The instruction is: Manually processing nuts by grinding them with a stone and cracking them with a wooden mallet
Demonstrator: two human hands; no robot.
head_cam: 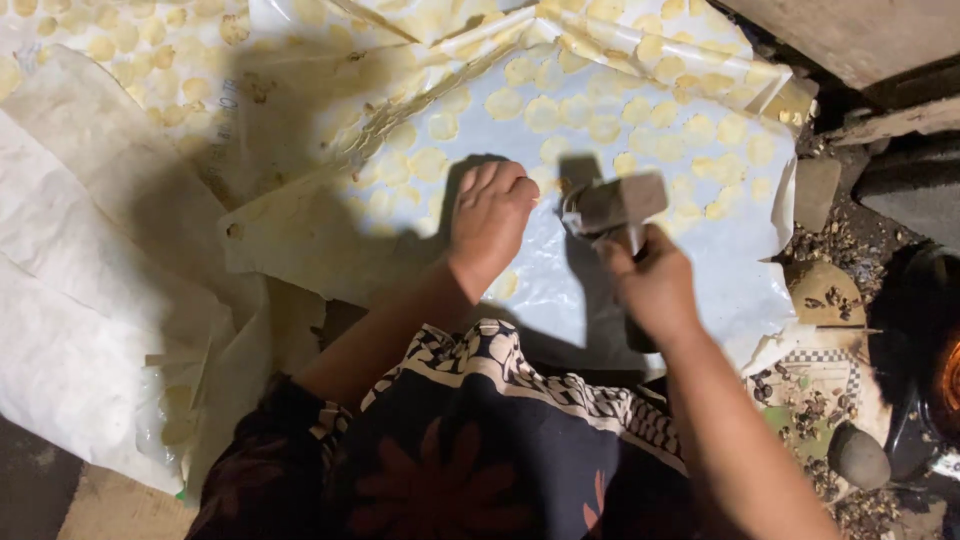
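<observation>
A: We see the right hand (pixel 652 283) wrapped tight around the handle of a blocky hammer (pixel 612 205), its head raised just above the white plastic sheet (pixel 560 290), a little right of the sheet's middle.

B: And the left hand (pixel 488 220)?

A: It rests knuckles up on the sheet, just left of the hammer head, fingers curled under. We cannot tell whether they pinch anything.

B: What covers the sheet?

A: Rows of flat pale yellow discs (pixel 600 115), thick toward its far edge and far right corner, sparse near the hands. A second sheet of discs (pixel 130 45) lies by the far left corner.

B: Around the edges?

A: Crumpled white sheets (pixel 70 330) lie off the left edge. Past the right edge we see dark nuts (pixel 815 405) scattered on the ground, a round stone (pixel 858 455) and a black pan (pixel 925 350). A patterned dark cloth (pixel 500 440) covers the person's lap at the near edge.
</observation>
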